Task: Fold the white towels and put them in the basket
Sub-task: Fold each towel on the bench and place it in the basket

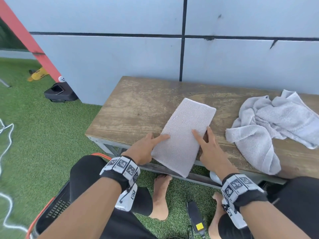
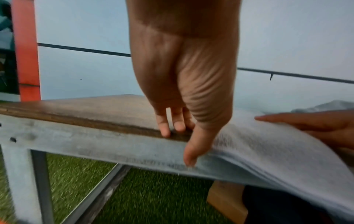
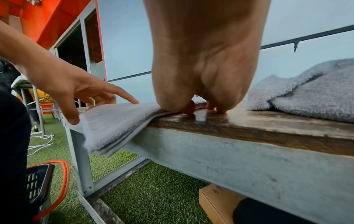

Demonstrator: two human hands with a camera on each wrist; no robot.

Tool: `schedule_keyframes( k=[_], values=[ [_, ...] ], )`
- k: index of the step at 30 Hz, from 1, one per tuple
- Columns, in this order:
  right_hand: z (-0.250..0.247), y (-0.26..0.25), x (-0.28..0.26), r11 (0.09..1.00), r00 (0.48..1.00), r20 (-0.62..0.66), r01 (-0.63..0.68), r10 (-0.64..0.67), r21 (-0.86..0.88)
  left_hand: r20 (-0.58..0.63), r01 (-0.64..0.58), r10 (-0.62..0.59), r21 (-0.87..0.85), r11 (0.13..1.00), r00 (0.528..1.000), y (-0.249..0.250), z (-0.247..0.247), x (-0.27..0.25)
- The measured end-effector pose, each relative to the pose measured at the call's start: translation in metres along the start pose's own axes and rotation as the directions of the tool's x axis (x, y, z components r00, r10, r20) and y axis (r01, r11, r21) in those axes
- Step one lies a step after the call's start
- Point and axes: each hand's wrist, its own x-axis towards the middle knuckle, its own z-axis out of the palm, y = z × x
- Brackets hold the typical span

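- White terry, folded into a long neat rectangle: that's the folded towel (image 1: 184,135), lying at a slant on the bench (image 1: 138,107), its near end sticking out past the front edge.
- Your left hand (image 1: 145,149) is at its left edge, index finger straight on top, thumb at the overhanging edge; the other fingers rest on the wood at the bench lip, going by the left wrist view.
- Your right hand (image 1: 209,150) is on the right edge, index finger flat on the cloth, the rest curled down to the board beside it. Neither hand clearly clamps the towel.
- Plenty of bare board to the left and behind the towel; on the right, a crumpled towel pile (image 1: 269,121) sits well apart from it.
- Bench top is worn brown plywood on a grey metal frame, pushed up against a pale panelled wall (image 1: 120,57).
- Down by your left knee sits the basket (image 1: 51,209), black slotted plastic with an orange rim, standing on green artificial turf (image 1: 43,126).
- White cord (image 1: 6,135) snakes across the turf on the far left.
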Motion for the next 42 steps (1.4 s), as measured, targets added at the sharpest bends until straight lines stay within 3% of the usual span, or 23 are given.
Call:
schedule_keyframes(
  k=[5, 14, 22, 25, 27, 29, 32, 34, 38, 42],
  values=[
    [-0.002, -0.004, -0.008, 0.999, 0.999, 0.035, -0.027, 0.028, -0.021, -0.1, -0.005, 0.008, 0.029, 1.0, 0.995, -0.003, 0.009, 0.003],
    [-0.004, -0.008, -0.026, 0.999, 0.997, 0.068, -0.025, 0.028, -0.036, -0.27, -0.135, 0.05, -0.303, 0.943, 0.961, -0.002, 0.005, 0.005],
    [-0.018, -0.008, -0.037, 0.999, 0.983, 0.176, -0.051, 0.05, 0.001, -0.422, -0.248, 0.073, -0.377, 0.892, 0.904, 0.035, -0.02, 0.005],
    [-0.017, -0.008, -0.033, 0.98, 1.0, -0.003, -0.012, 0.013, 0.198, -0.438, -0.245, 0.011, -0.48, 0.842, 0.899, 0.042, -0.023, 0.005],
    [-0.019, -0.008, -0.033, 0.917, 0.988, -0.145, 0.112, -0.06, 0.384, -0.441, -0.25, -0.031, -0.563, 0.788, 0.897, 0.042, -0.022, 0.003],
    [-0.023, -0.011, -0.036, 0.861, 0.965, -0.233, 0.219, -0.121, 0.46, -0.438, -0.233, -0.095, -0.634, 0.737, 0.894, 0.04, -0.021, 0.0],
    [-0.029, -0.015, -0.037, 0.79, 0.99, -0.113, 0.133, -0.081, 0.599, -0.439, -0.224, -0.143, -0.679, 0.699, 0.887, 0.039, -0.015, -0.003],
    [-0.026, -0.013, -0.03, 0.804, 0.998, -0.048, 0.059, -0.039, 0.592, -0.426, -0.236, -0.129, -0.701, 0.672, 0.896, 0.037, -0.008, -0.003],
    [-0.027, -0.012, -0.007, 0.835, 0.997, -0.079, 0.025, 0.023, 0.549, -0.381, -0.229, -0.121, -0.748, 0.623, 0.917, 0.029, -0.001, 0.007],
    [-0.04, -0.022, 0.023, 0.749, 0.991, -0.105, 0.006, 0.085, 0.663, -0.478, -0.21, -0.284, -0.743, 0.636, 0.831, 0.036, -0.016, 0.033]
  ],
)
